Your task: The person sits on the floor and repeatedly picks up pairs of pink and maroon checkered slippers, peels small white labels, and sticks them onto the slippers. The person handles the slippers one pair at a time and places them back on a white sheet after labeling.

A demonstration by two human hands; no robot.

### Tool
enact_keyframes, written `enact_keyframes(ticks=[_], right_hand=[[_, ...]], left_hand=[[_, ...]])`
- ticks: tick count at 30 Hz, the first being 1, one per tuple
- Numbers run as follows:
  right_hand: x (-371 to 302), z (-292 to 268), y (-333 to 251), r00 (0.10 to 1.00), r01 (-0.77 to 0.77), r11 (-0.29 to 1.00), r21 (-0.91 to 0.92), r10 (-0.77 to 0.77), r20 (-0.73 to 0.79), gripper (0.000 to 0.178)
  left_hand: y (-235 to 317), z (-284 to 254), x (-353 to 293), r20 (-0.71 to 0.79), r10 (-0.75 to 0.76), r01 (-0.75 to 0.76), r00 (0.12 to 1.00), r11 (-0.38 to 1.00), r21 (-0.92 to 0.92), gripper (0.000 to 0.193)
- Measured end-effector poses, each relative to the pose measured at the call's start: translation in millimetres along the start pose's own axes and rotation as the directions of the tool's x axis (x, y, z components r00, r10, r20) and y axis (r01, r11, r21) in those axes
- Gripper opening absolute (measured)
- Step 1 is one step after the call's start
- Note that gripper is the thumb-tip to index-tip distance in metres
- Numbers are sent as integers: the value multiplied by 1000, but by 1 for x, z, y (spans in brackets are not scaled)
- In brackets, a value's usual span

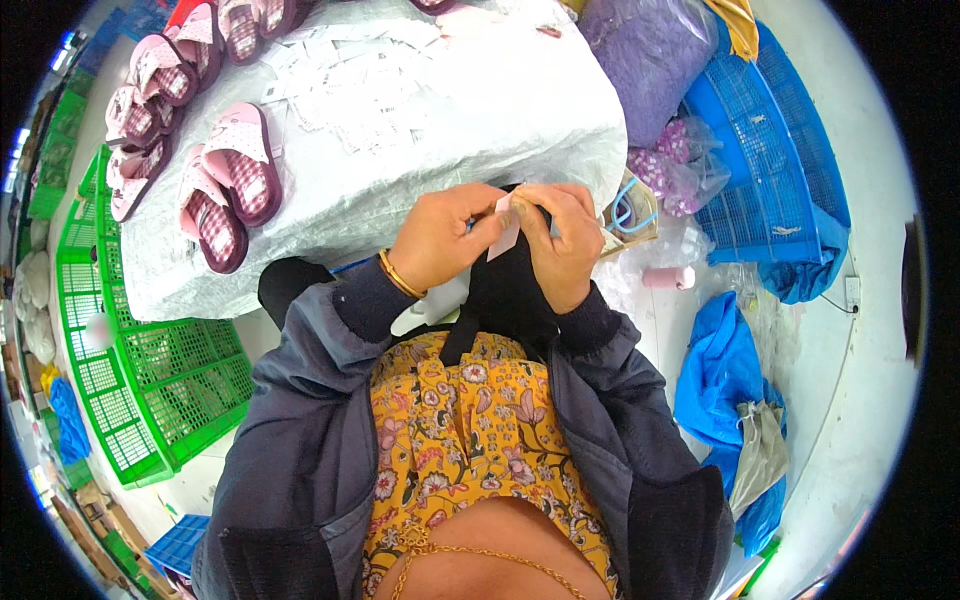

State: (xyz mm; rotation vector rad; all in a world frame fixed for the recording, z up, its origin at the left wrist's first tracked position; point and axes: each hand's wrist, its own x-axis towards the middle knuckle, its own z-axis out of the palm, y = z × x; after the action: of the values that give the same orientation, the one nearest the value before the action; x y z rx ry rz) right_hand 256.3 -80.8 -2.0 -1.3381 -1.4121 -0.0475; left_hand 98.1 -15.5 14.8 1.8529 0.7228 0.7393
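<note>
Just past the near edge of the table, over my lap, both hands meet at a small pale pink-white slip [504, 238], perhaps a tag or label. My left hand [440, 238] is closed, thumb and fingers at the slip's left side. My right hand [566, 240] pinches its upper end. What is printed on it, if anything, cannot be made out. To the left on the table lies a pair of pink slippers [250, 165] with checked insoles and dark red soles. Several flat white printed slips [350, 90] are scattered beyond my hands.
More pink slippers [160, 70] line the table's far left. White sheeting [480, 130] covers the table. Green crates [185, 380] stand at left, blue baskets [760, 150] at right beside a purple bundle [650, 60]. A pink spool [668, 278] and blue plastic sheet [715, 370] lie right.
</note>
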Motion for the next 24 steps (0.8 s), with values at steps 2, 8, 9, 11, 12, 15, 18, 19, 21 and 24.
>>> enact_keyframes(ticks=[2, 8, 9, 11, 12, 15, 18, 19, 21, 24], right_hand=[[0, -2, 2, 999, -34, 998, 51, 32, 34, 17], [-1, -1, 8, 987, -118, 976, 184, 94, 132, 12], [-1, -2, 7, 982, -154, 967, 203, 127, 141, 12], [-1, -2, 11, 983, -114, 978, 172, 86, 163, 12], [-2, -2, 12, 982, -97, 983, 157, 69, 176, 12], [0, -4, -1, 860, -502, 769, 397, 395, 322, 15], [-2, -8, 14, 754, -633, 698, 335, 457, 473, 16], [-3, -7, 16, 769, -605, 727, 325, 429, 474, 15], [-5, -6, 17, 796, -546, 782, 302, 372, 477, 14], [0, -8, 9, 838, -423, 869, 255, 268, 476, 12]], left_hand=[[3, -1, -2, -15, 58, -58, 998, 997, 44, 18], [1, -6, -3, 20, 158, -158, 987, 969, 189, 19], [-1, -5, -4, 20, 164, -165, 986, 968, 189, 19], [1, -6, -4, 11, 148, -147, 989, 967, 207, 19], [1, -5, -5, 7, 138, -136, 990, 967, 215, 19], [-7, -4, -6, 0, 222, -212, 975, 934, 287, 16], [-8, -5, -10, 32, 277, -262, 960, 856, 445, 14], [-8, -5, -11, 25, 284, -262, 958, 844, 468, 14], [-10, -3, -14, 12, 299, -263, 954, 819, 511, 13], [-18, -4, -21, -24, 239, -213, 971, 900, 381, 14]])
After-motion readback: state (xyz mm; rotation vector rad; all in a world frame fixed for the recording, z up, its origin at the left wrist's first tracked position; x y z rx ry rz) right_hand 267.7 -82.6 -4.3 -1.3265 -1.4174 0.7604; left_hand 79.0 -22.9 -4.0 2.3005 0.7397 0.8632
